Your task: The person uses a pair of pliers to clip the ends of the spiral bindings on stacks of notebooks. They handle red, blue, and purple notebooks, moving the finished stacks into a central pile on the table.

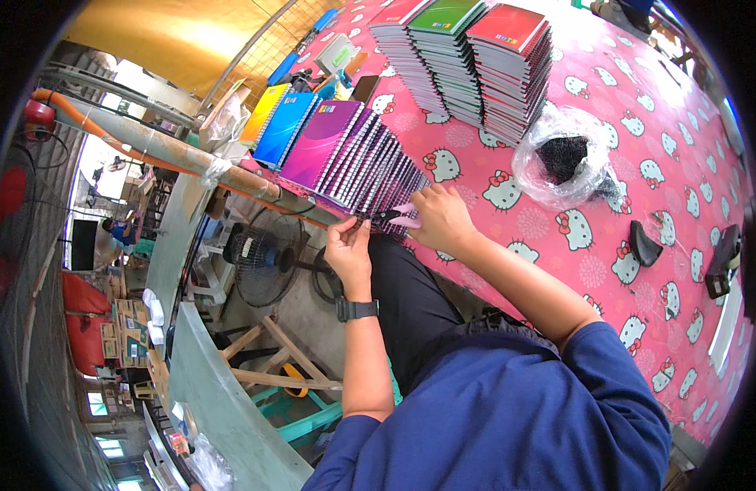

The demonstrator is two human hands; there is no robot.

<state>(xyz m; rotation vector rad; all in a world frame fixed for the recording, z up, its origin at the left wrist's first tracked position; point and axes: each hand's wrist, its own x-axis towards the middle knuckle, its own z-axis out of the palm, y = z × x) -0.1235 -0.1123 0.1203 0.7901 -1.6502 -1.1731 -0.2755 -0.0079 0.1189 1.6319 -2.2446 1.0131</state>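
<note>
At the table's near edge, my right hand [445, 219] grips pliers [404, 218] with pale pink handles and dark jaws. Their tip points left, at the lower corner of a stack of purple spiral notebooks [325, 147]. Beside the tip, my left hand [350, 245] is closed in a pinch at the end of the dark coils; what lies between its fingertips is too small to make out. The purple notebooks lean over one another in a slanted row, coils showing. Left of them lie a blue notebook [286, 127] and a yellow notebook [263, 109].
Tall stacks of red notebooks [513, 37] and green notebooks [447, 16] stand farther back. A clear plastic bag [550, 192] holds a dark mass. A black curved object [644, 244] lies on the pink tablecloth [533, 225]. A fan [267, 255] stands below the table's left edge.
</note>
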